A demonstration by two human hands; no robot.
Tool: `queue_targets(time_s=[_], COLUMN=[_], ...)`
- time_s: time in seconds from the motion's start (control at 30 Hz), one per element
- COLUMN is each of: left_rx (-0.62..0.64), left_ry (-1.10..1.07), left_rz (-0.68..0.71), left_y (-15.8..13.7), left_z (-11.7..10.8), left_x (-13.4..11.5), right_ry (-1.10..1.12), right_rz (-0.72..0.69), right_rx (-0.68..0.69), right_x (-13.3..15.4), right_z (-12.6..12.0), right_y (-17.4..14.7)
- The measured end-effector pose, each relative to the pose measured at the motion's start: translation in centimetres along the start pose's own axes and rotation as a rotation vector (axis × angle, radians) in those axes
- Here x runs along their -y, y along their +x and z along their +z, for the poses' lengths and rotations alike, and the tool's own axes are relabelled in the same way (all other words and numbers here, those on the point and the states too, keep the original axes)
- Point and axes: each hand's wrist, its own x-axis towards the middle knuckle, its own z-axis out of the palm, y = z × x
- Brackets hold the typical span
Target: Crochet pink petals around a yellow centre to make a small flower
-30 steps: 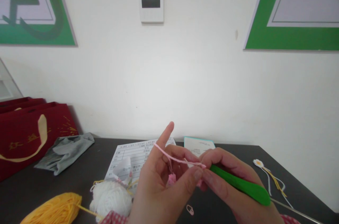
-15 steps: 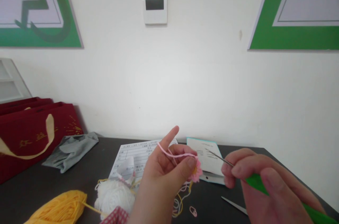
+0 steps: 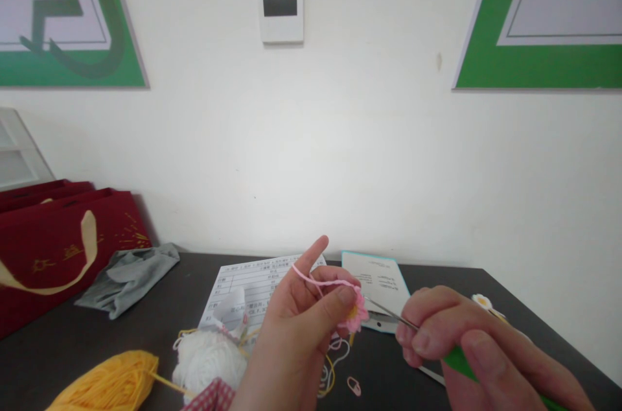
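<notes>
My left hand (image 3: 311, 307) pinches a small pink crochet flower (image 3: 357, 315) with a yellow centre between thumb and fingers. Pink yarn (image 3: 318, 282) runs from the flower over the raised index finger. A crochet hook with a green handle (image 3: 461, 363) is gripped in my right hand (image 3: 451, 333), its thin metal shaft (image 3: 393, 315) pointing left. The hook's tip is close to the flower's right edge; whether it touches the stitches I cannot tell.
On the dark table (image 3: 160, 307) lie a white yarn ball (image 3: 208, 362), a yellow yarn skein (image 3: 107, 382), printed sheets (image 3: 238, 288), a pink stitch marker (image 3: 354, 386), scissors (image 3: 431, 375) partly hidden, and a white flower (image 3: 482, 302). Red bags (image 3: 63, 242) and grey cloth (image 3: 131, 275) stand left.
My right hand has moved left and down, bringing the hook's tip from above the flower's right to beside it. The pink flower has turned slightly, and the white flower has come into sight.
</notes>
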Motion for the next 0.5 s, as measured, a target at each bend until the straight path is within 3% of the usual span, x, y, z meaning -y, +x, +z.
queue_targets(time_s=[0.5], left_rx=[0.023], left_ry=[0.004], left_rz=[-0.015], left_y=[0.04], left_z=[-0.12], left_x=[0.13], right_ry=[-0.040], right_rz=[-0.006], right_rx=[0.000], right_x=[0.02], right_z=[0.07], right_y=[-0.08])
